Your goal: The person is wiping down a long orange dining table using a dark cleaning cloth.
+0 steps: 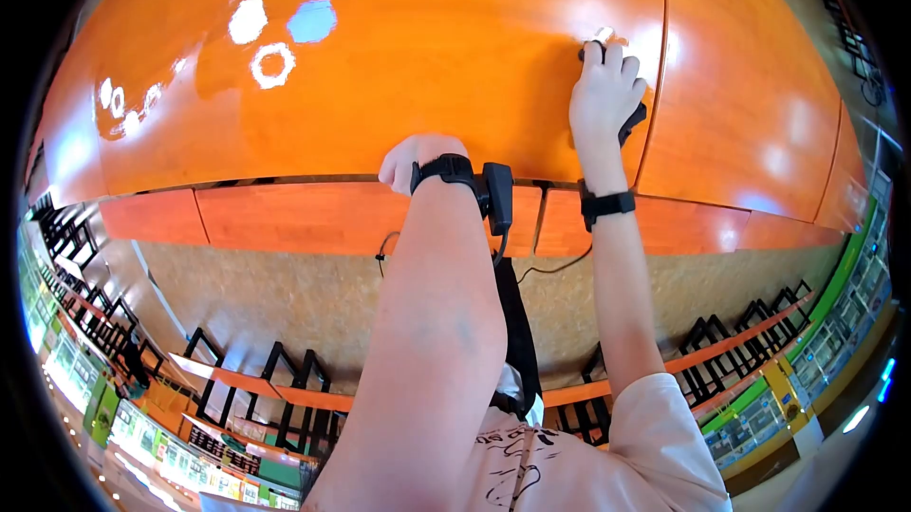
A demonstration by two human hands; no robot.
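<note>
- The right hand lies flat on the orange table, fingers stretched forward and pressed onto a small pale cloth that peeps out just beyond the fingertips; whether the fingers pinch it cannot be told.
- A dark object shows beside the heel of that hand, too hidden to name.
- The left hand is curled into a loose fist at the table's near edge, well apart from the cloth, holding nothing visible.
- Both wrists wear black bands.

Both hands on table; benches below
</note>
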